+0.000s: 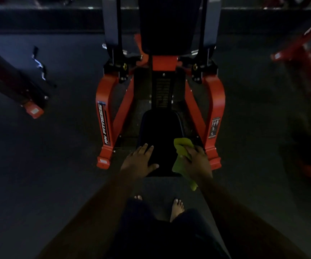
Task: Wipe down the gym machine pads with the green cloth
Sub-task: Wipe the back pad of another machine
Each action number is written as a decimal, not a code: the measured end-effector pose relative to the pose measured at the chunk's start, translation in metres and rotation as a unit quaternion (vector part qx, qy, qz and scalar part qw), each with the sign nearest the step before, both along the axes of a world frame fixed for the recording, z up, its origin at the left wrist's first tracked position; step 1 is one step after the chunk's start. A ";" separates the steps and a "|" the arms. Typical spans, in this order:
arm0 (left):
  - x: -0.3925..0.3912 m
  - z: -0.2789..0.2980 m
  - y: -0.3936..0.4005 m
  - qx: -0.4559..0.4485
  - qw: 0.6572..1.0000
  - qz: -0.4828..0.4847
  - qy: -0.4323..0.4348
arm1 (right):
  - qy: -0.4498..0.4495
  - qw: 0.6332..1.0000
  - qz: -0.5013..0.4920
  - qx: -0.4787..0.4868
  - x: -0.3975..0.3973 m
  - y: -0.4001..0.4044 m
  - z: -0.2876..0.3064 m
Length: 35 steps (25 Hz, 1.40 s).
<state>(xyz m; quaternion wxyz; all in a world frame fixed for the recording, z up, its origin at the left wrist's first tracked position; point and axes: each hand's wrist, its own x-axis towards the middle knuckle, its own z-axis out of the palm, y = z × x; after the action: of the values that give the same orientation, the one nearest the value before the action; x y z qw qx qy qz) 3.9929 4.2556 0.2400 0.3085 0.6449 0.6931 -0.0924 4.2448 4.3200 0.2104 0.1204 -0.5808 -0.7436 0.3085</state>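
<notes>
Gripping the green cloth (182, 159) in curled right fingers (192, 153), left hand (139, 161) flat, spread on the seat pad (161, 129).

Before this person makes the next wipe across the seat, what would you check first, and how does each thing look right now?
1. Crumpled green cloth held in the right hand: ok.
2. Cloth touching the black padded seat: ok, at its right front edge.
3. Left hand bracing flat on the seat: ok, fingers spread.
4. Rest of the seat free of objects: ok, nothing lies on it.
5. Seat already clean or damp: cannot tell, picture is too dark.
6. Tall black back pad wiped: cannot tell.
</notes>
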 end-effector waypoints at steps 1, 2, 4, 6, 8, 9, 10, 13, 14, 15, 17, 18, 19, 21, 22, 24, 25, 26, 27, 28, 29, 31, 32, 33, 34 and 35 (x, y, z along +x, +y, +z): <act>0.001 0.010 0.004 0.009 1.000 -0.006 0.003 | 0.022 1.000 -0.022 0.005 -0.003 0.003 0.011; 0.000 0.021 0.010 0.018 1.000 -0.016 0.008 | 0.037 0.999 -0.039 0.010 -0.007 0.006 0.023; -0.012 0.043 0.025 0.042 0.998 -0.045 0.022 | 0.054 0.996 -0.058 0.032 -0.020 0.015 0.045; -0.035 0.067 0.046 0.070 0.993 -0.084 0.034 | 0.066 0.993 -0.067 0.069 -0.039 0.026 0.066; -0.064 0.093 0.072 0.107 0.987 -0.114 0.037 | 0.073 0.988 -0.080 0.107 -0.064 0.037 0.086; -0.082 0.108 0.083 0.129 0.983 -0.127 0.037 | 0.079 0.985 -0.093 0.123 -0.079 0.042 0.096; -0.098 0.122 0.094 0.152 0.978 -0.138 0.036 | 0.085 0.981 -0.106 0.139 -0.094 0.045 0.106; -0.144 0.164 0.126 0.213 0.959 -0.184 0.032 | 0.108 0.965 -0.167 0.171 -0.142 0.056 0.136; -0.160 0.180 0.136 0.232 0.951 -0.201 0.037 | 0.120 0.958 -0.187 0.180 -0.159 0.058 0.148; -0.174 0.197 0.146 0.251 0.942 -0.218 0.046 | 0.134 0.949 -0.204 0.198 -0.175 0.061 0.164; -0.189 0.228 0.165 0.282 0.925 -0.250 0.053 | 0.152 0.932 -0.223 0.242 -0.196 0.066 0.191; -0.196 0.245 0.176 0.298 0.916 -0.265 0.055 | 0.152 0.923 -0.232 0.267 -0.208 0.070 0.206; -0.201 0.263 0.191 0.316 0.905 -0.280 0.060 | 0.150 0.914 -0.243 0.287 -0.218 0.077 0.223; -0.203 0.296 0.220 0.353 0.880 -0.308 0.074 | 0.153 0.899 -0.264 0.313 -0.231 0.094 0.251; -0.202 0.313 0.236 0.372 0.866 -0.324 0.086 | 0.161 0.891 -0.275 0.325 -0.235 0.107 0.264; -0.198 0.342 0.268 0.405 0.843 -0.339 0.103 | 0.183 0.863 -0.306 0.358 -0.240 0.138 0.289; -0.195 0.354 0.285 0.420 0.836 -0.338 0.099 | 0.195 0.846 -0.326 0.374 -0.242 0.157 0.300; -0.193 0.363 0.302 0.442 0.825 -0.339 0.096 | 0.203 0.832 -0.344 0.385 -0.245 0.177 0.310; -0.190 0.371 0.319 0.480 0.801 -0.344 0.099 | 0.208 0.823 -0.358 0.389 -0.250 0.200 0.319; -0.189 0.375 0.334 0.525 0.768 -0.351 0.109 | 0.209 0.823 -0.363 0.384 -0.255 0.224 0.328; -0.189 0.379 0.351 0.560 0.736 -0.361 0.118 | 0.209 0.828 -0.361 0.374 -0.259 0.251 0.336; -0.194 0.380 0.381 0.585 0.709 -0.377 0.115 | 0.201 0.833 -0.351 0.379 -0.262 0.290 0.347; -0.198 0.376 0.393 0.582 0.711 -0.383 0.096 | 0.202 0.826 -0.350 0.394 -0.260 0.304 0.347; -0.200 0.371 0.401 0.573 0.719 -0.388 0.062 | 0.213 0.816 -0.351 0.407 -0.257 0.312 0.344; -0.200 0.365 0.408 0.561 0.728 -0.394 0.021 | 0.233 0.807 -0.355 0.411 -0.254 0.315 0.335; -0.199 0.360 0.411 0.553 0.730 -0.401 -0.020 | 0.250 0.798 -0.366 0.409 -0.252 0.314 0.321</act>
<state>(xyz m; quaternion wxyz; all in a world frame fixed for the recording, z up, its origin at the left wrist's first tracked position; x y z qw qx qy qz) 3.7943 4.6669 0.6004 -0.1548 0.9210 0.2929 0.2049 3.9925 4.6336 0.5311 0.6319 -0.6092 -0.4772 0.0430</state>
